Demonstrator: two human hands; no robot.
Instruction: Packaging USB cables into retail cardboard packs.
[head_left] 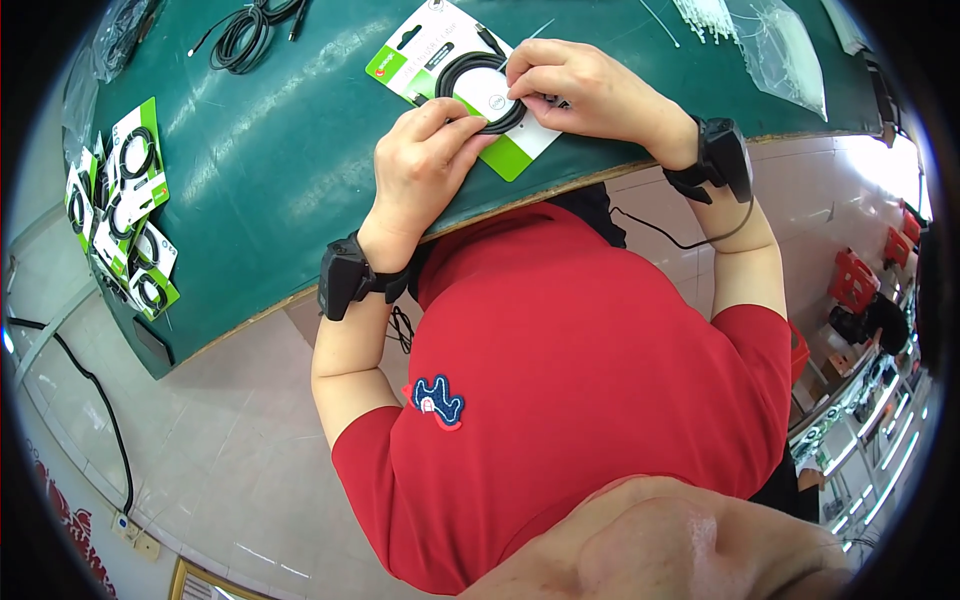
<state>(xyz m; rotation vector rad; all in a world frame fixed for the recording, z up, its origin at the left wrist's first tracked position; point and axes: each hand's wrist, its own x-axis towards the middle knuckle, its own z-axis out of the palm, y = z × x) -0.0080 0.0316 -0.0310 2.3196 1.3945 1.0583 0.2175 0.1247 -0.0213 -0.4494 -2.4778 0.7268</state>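
Observation:
A coiled black cable (450,75) lies on a white and green packaging card (512,158) near the table's front edge. At the coil's lower left, my left hand (425,160) is closed, thumb and forefinger pinching the cable's edge. My right hand (595,95) is closed over the coil's right side, its fingertips gripping the cable there. Whether a thin tie is also between those fingertips cannot be made out. One cable plug shows near the card's upper right. Both wrists wear black strapped devices.
Several carded cables (125,215) are piled at the table's left end. A loose black cable (240,40) lies at the far left. White cable ties (708,18) and a clear plastic bag (785,65) lie at the far right of the green table (270,180).

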